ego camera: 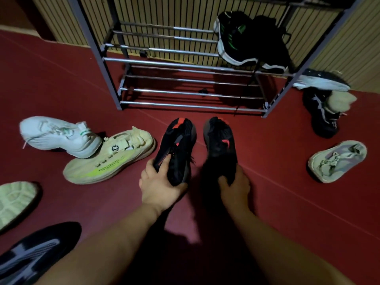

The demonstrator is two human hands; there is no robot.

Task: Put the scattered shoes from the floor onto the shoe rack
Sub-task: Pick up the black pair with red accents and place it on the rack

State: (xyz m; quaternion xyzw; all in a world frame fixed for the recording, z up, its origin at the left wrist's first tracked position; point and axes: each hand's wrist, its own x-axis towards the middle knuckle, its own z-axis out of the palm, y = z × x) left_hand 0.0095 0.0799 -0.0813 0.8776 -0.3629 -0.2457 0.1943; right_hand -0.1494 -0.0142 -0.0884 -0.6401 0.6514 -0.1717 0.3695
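My left hand (159,187) grips the heel of a black shoe with red accents (176,145), toe pointing at the rack. My right hand (234,187) grips the heel of its matching black and red shoe (221,140). Both shoes are held side by side just in front of the metal shoe rack (185,62). A pair of black sneakers with green marks and white soles (242,40) rests on the right of the rack's middle shelf. The bottom shelf bars are bare.
On the red floor to the left lie a white sneaker (55,135), a cream and neon sneaker (111,157), a pale upturned sole (14,200) and a black and grey shoe (33,256). To the right lie black shoes (322,116), a white-soled one (320,81) and a pale sneaker (337,160).
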